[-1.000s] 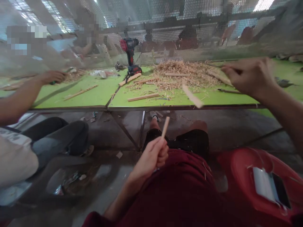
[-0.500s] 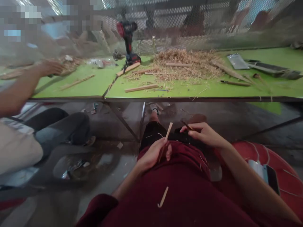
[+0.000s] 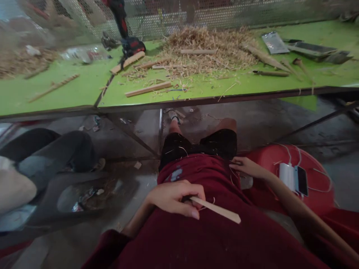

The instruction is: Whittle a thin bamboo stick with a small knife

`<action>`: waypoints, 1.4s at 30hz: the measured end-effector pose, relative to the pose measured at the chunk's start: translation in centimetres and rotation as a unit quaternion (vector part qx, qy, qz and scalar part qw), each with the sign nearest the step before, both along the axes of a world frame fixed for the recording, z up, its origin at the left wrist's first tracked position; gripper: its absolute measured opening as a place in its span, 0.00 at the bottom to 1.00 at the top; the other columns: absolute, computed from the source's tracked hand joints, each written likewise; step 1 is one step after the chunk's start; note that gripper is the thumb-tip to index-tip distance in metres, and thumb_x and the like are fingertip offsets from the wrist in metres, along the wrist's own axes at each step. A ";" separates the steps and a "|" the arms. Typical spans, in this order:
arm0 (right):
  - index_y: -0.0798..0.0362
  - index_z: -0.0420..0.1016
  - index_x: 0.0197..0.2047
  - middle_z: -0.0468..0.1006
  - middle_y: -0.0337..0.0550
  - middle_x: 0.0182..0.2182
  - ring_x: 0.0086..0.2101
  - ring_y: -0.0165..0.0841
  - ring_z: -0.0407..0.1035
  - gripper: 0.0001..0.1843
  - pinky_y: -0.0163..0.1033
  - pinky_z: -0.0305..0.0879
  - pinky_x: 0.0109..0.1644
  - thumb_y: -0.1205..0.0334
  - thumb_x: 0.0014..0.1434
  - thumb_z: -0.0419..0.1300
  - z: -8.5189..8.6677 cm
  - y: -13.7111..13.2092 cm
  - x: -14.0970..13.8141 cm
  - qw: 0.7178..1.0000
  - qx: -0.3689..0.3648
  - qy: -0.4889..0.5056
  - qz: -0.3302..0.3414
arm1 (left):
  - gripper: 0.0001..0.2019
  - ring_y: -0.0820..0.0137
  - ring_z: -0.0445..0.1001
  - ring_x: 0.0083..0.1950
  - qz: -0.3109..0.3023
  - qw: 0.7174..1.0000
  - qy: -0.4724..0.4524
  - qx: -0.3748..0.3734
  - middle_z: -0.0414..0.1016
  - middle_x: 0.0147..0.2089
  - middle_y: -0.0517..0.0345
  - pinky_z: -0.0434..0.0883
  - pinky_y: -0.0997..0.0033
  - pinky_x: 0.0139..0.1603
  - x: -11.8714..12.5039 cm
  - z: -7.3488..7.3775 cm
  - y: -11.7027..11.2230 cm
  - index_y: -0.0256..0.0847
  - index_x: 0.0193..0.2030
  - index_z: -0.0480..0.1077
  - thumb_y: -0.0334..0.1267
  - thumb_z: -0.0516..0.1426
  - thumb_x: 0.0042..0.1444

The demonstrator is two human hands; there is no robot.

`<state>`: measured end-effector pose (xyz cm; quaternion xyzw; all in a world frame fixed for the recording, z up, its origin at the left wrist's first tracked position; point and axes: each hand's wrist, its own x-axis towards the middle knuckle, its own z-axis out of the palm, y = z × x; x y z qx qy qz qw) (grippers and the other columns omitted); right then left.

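Note:
My left hand (image 3: 174, 197) rests on my dark red shirt (image 3: 213, 239), closed on one end of a thin flat wooden strip (image 3: 218, 211) that points to the right across my lap. My right hand (image 3: 246, 167) lies at my right hip by the shirt's hem, next to the red stool (image 3: 316, 175). Its fingers are pressed together, and I cannot make out whether anything is in them. Both hands are well below the green table (image 3: 84, 86).
On the table are a pile of wood shavings (image 3: 207, 48), several wooden sticks (image 3: 148, 89), a red-and-black drill (image 3: 123, 33) and metal trays (image 3: 308, 48). A phone and power bank (image 3: 294, 178) lie on the stool. Another person's legs (image 3: 47, 149) are at the left.
My view has tilted down. My left hand dropped onto my lap and laid the strip flat; my right hand came back from the table to my hip.

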<state>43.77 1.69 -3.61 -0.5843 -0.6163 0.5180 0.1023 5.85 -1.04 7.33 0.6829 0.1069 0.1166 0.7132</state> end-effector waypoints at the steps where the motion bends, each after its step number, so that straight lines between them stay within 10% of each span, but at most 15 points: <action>1: 0.49 0.69 0.28 0.67 0.35 0.22 0.26 0.32 0.60 0.33 0.38 0.57 0.31 0.25 0.50 0.69 -0.5 -0.5 -0.4 1.000 -0.001 0.013 -0.019 | 0.12 0.70 0.67 0.28 -0.010 1.000 0.003 -0.017 0.72 0.29 0.58 0.64 0.70 0.32 0.2 0.0 0.2 0.44 0.39 0.74 0.50 0.64 0.67; 10: 0.52 0.76 0.35 0.70 0.35 0.25 0.24 0.27 0.58 0.26 0.35 0.53 0.27 0.38 0.49 0.73 -0.9 -2.1 0.3 0.990 -0.069 0.091 -0.082 | 0.21 0.72 0.61 0.31 0.136 0.987 0.083 -0.036 0.65 0.30 0.62 0.61 0.72 0.35 1.9 0.2 0.9 0.41 0.30 0.68 0.55 0.65 0.64; 18: 0.54 0.80 0.47 0.72 0.37 0.29 0.24 0.26 0.59 0.27 0.34 0.55 0.26 0.42 0.54 0.76 1.3 -5.2 -0.1 0.973 -0.131 0.187 -0.031 | 0.15 0.72 0.65 0.26 0.012 0.989 0.130 0.063 0.71 0.24 0.63 0.60 0.72 0.30 3.3 0.7 1.6 0.43 0.32 0.70 0.48 0.63 0.67; 30: 0.50 0.77 0.39 0.75 0.43 0.33 0.34 0.34 0.69 0.21 0.39 0.70 0.40 0.44 0.54 0.74 0.4 -6.1 -1.1 0.986 -0.073 0.148 -0.037 | 0.03 0.72 0.71 0.28 0.034 0.977 0.176 0.118 0.76 0.28 0.63 0.62 0.74 0.32 1.7 0.9 1.4 0.43 0.39 0.77 0.38 0.63 0.63; 42: 0.51 0.75 0.32 0.74 0.43 0.31 0.33 0.36 0.69 0.28 0.41 0.70 0.40 0.34 0.52 0.74 1.0 -6.9 0.3 0.988 -0.032 0.122 -0.091 | 0.07 0.72 0.76 0.37 0.065 0.980 0.189 -0.013 0.84 0.41 0.53 0.70 0.76 0.37 0.9 1.4 1.4 0.39 0.42 0.83 0.31 0.64 0.57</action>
